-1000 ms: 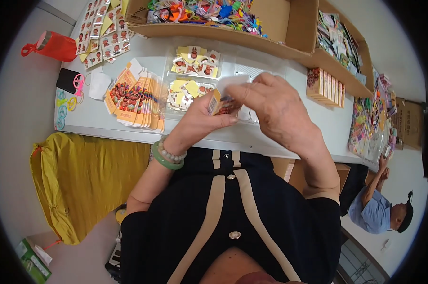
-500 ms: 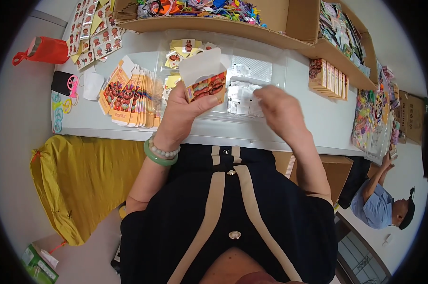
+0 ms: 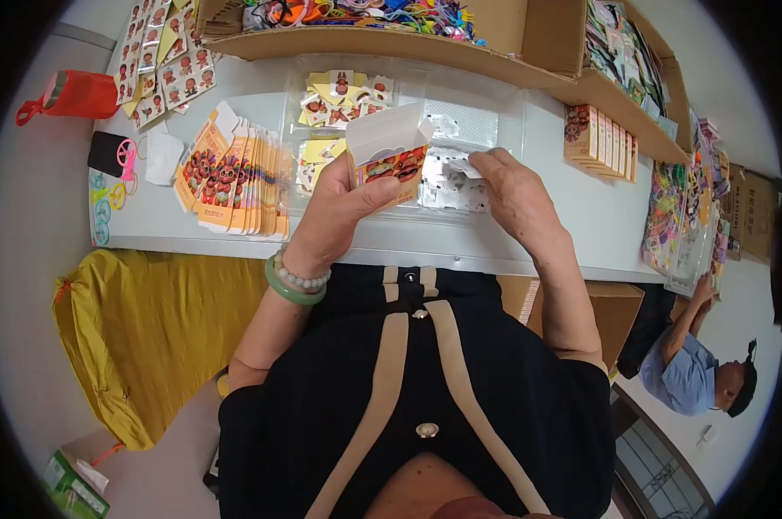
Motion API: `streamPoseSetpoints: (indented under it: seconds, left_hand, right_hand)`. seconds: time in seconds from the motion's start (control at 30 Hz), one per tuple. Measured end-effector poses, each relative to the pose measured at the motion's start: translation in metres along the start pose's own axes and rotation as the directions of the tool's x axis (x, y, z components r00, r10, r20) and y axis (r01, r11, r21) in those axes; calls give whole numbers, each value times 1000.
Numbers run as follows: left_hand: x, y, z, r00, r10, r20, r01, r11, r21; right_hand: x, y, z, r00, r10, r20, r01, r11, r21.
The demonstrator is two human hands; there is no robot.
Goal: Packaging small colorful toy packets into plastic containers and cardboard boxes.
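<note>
My left hand is closed round a small orange printed carton, whose white top flap stands raised. Pinched between the thumb and fingers of my right hand is a small white packet; the fingers partly cover it. Beneath both hands lies a clear plastic tray with compartments. Small white packets fill its near right part, and square stickers with yellow backing lie in its left part. To the left of the tray, a row of flattened orange cartons leans together.
Cardboard boxes of colourful trinkets and packets line the table's far side. Finished-looking cartons stand at the right. Sticker sheets, a red pouch, and scissors lie left. A person works at the far right.
My right hand has lifted a white packet from the tray and holds it near the carton. The carton in my left hand has shifted slightly right and down, its flap more open.
</note>
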State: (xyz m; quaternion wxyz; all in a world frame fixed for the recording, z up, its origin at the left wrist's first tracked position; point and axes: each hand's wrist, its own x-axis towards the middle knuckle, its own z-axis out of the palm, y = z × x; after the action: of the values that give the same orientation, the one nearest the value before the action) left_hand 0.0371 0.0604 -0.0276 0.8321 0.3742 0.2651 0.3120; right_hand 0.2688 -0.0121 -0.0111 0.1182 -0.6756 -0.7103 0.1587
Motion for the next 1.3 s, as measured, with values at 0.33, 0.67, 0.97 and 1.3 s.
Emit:
streamPoseSetpoints:
  seconds: [0.33,0.67,0.97,1.3]
  left_hand:
    - [-1,6,9,998,-50,29,50,999,12]
    - [0,8,13,997,-79,12,77,993,88]
    - [0,6,9,996,-84,4,83,991,109]
    - [4,4,10,997,-58,54,45,974,224]
  right_hand:
    - [-6,7,-5,974,227,-13,-203,895,396]
    - [5,-2,-1,929,367,-49,-294,812,504]
    - [29,-4,12,972,104,-211,-141,976,-167]
    - [15,-29,-46,942,336,6,-118,313,942]
